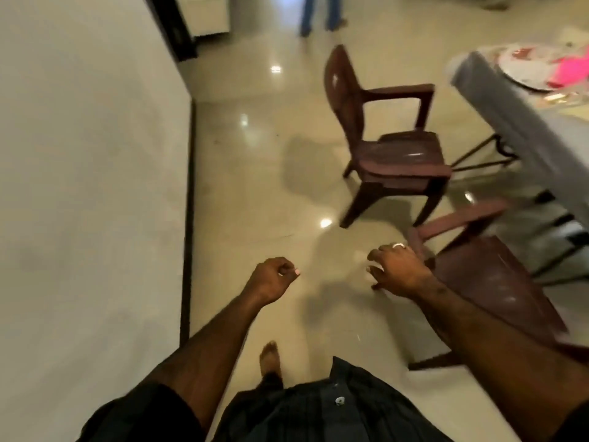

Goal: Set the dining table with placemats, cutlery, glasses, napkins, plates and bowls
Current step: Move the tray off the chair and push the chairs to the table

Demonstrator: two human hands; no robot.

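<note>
The dining table [497, 100] with a grey cloth juts in at the upper right. On it lies a white patterned plate [522, 67] with a bright pink napkin [573, 70] beside it. My left hand [272, 279] hangs over the floor, curled into a loose fist with nothing in it. My right hand [398, 269] is held out over the floor with fingers apart and a ring on one finger, just left of the near brown chair [497, 282], holding nothing.
A second brown plastic armchair [395, 154] stands on the glossy tiled floor [255, 186], turned toward the table. A pale wall [89, 186] runs along the left. Another person's legs [322, 14] stand at the far end. My bare foot [271, 358] is below.
</note>
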